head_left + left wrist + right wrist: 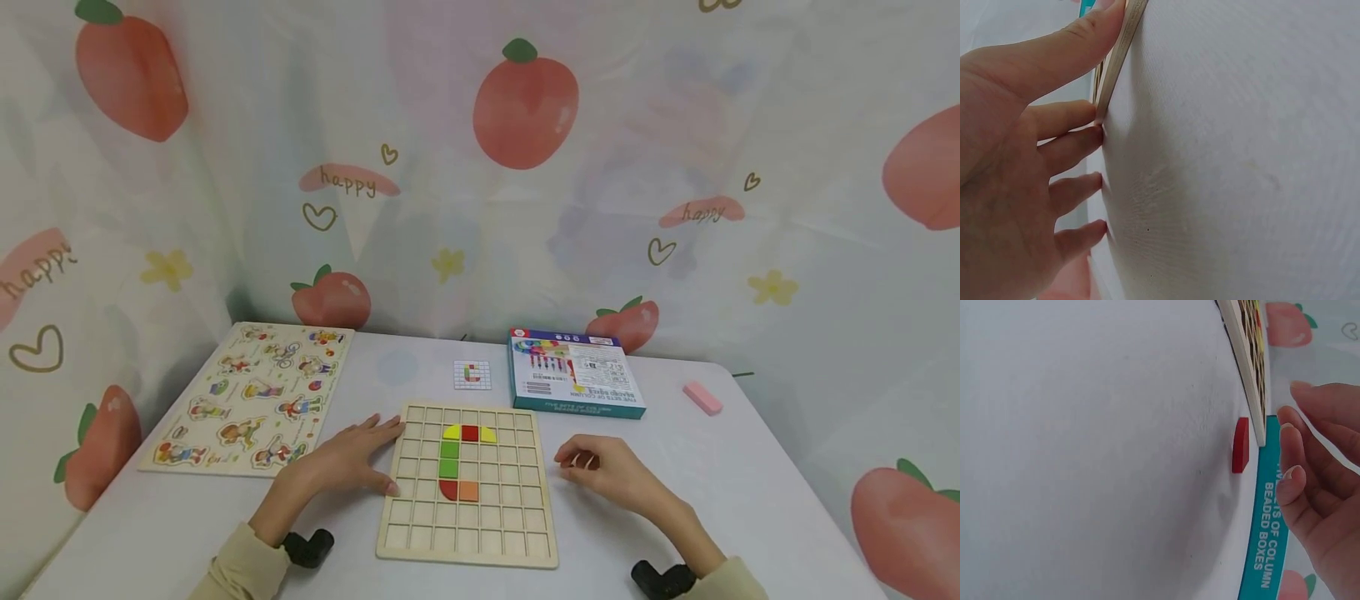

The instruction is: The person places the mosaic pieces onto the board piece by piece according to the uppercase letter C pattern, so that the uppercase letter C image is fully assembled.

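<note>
A square wooden grid board [507,521] lies in front of me. On it are two yellow curved tiles [452,432], a red tile [469,433] between them, two green tiles [449,459] below, then a red curved tile [447,490] and an orange tile [468,492]. Touching the board's left rim is my left hand [347,458], fingers spread; its thumb [1079,47] rests on that rim. My right hand [611,472] hovers right of the board, loosely curled around nothing. A loose red piece [1240,447] lies on the table near it, hidden in the head view.
Behind the board lies a small pattern card [472,375]. The teal box [577,373] sits at the back right, and a pink block [702,397] lies further right. A wooden picture puzzle [251,400] occupies the left side. Printed cloth [450,208] hangs behind the table.
</note>
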A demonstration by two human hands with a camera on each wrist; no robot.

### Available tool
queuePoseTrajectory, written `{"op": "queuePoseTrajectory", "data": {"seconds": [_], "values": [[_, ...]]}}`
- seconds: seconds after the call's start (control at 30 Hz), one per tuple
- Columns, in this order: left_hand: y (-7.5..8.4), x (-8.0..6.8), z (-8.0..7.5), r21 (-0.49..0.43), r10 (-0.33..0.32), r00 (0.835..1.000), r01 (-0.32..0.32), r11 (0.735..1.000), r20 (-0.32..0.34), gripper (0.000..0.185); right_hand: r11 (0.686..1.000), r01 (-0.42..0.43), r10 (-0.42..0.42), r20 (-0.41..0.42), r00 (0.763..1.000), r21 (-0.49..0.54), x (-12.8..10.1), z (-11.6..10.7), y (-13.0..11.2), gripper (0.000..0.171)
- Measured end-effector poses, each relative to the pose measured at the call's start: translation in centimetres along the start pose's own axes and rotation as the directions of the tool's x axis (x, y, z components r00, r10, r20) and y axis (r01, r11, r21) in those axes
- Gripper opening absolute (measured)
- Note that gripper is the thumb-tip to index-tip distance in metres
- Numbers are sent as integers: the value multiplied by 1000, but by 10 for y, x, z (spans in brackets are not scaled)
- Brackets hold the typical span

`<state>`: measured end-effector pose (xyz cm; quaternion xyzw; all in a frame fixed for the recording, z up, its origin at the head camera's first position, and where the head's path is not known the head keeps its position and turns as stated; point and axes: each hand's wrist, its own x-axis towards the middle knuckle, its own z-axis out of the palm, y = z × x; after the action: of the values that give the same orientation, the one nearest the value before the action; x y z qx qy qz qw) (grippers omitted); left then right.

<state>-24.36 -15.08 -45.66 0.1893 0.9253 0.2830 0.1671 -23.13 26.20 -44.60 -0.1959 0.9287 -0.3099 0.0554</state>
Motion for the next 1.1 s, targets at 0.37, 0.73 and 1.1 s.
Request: {"op": "queuePoseTrajectory", "data": {"seconds": [0.37,0.73,1.1], "values": [[1,1,1,3,-1,1000,1,1000,-4,97,997,-78,78,5,997,9,-5,-10,16,12],[2,0,1,13,4,1000,-4,1000,-9,97,985,-166,164,50,985,53,-6,-5,25,22],[-1,0,2,25,15,1000,-14,1000,-14,96,980,-199,199,13,980,5,-2,2,18,15]]}}
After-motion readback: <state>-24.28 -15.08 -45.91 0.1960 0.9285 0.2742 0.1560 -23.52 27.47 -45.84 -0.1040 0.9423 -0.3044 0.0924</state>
